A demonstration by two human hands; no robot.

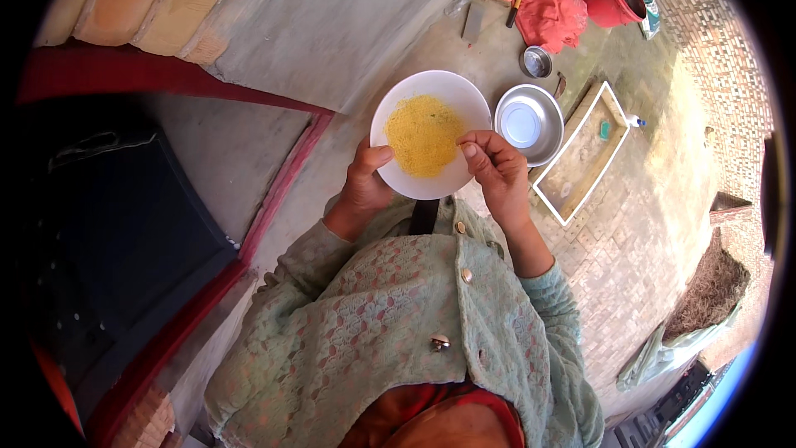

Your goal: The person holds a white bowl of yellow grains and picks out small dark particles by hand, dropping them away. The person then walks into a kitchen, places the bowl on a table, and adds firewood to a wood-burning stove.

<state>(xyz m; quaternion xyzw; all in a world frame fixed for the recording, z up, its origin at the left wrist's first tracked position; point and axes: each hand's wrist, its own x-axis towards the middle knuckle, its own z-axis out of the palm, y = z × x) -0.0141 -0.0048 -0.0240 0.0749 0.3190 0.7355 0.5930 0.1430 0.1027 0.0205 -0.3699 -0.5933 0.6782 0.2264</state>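
A white bowl (390,108) with fine yellow grain (424,134), like millet, is held in front of my body. My left hand (366,178) grips the bowl's left side, its thumb over the rim and its fingers underneath. At the right side, my right hand (496,168) reaches over the rim with thumb and forefinger pinched together just above the grain's edge. Whatever the pinch holds, if anything, is too small to make out. A small dark greenish patch shows in the upper part of the grain.
On the ground ahead stand a metal basin (549,108), a small metal bowl (536,61) and a white-rimmed rectangular trough (567,214). Farther off are a red bucket (609,4) and red cloth (554,0). A red-framed doorway (278,181) lies at left.
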